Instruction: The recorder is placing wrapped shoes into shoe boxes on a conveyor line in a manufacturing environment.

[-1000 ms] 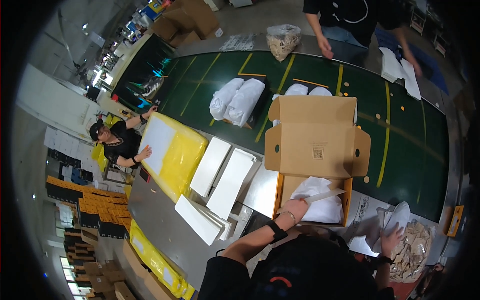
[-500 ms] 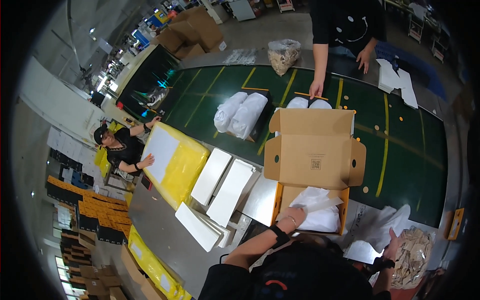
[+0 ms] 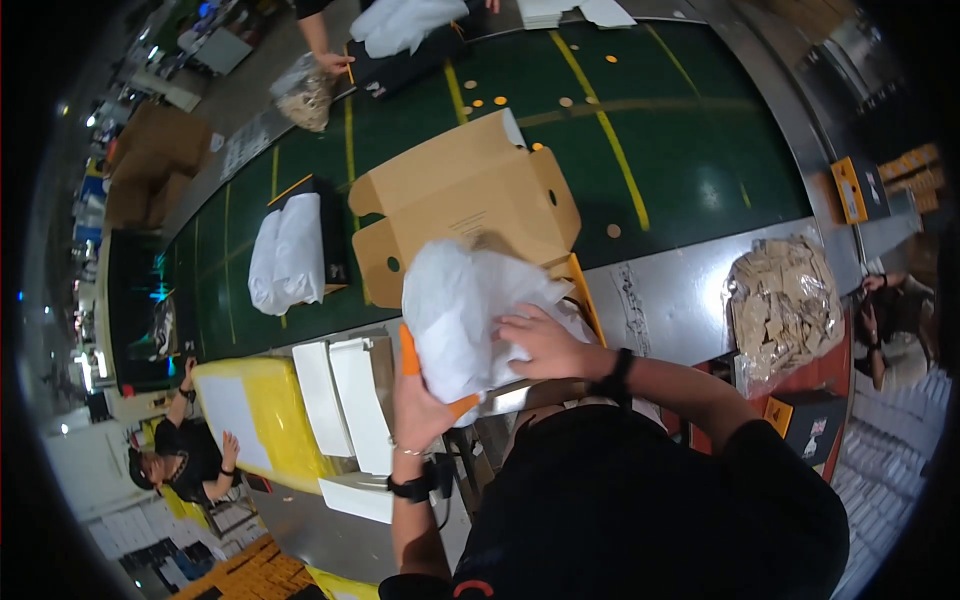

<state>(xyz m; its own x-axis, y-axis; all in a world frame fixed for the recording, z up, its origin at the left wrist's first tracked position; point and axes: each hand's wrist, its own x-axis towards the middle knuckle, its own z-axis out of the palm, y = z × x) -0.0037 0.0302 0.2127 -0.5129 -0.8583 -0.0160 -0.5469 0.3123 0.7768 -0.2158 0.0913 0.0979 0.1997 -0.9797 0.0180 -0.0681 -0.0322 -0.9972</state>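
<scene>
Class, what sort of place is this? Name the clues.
Probably a packing line in a factory or warehouse: a green conveyor belt, an open brown cardboard box, and stacked flat white cartons.

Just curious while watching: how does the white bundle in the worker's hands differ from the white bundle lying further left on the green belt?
The held bundle is crumpled and lifted, gripped by the left hand and right hand in front of the cardboard box. The belt bundle lies smooth, long and untouched against a black box. Both look like white wrapping.
</scene>
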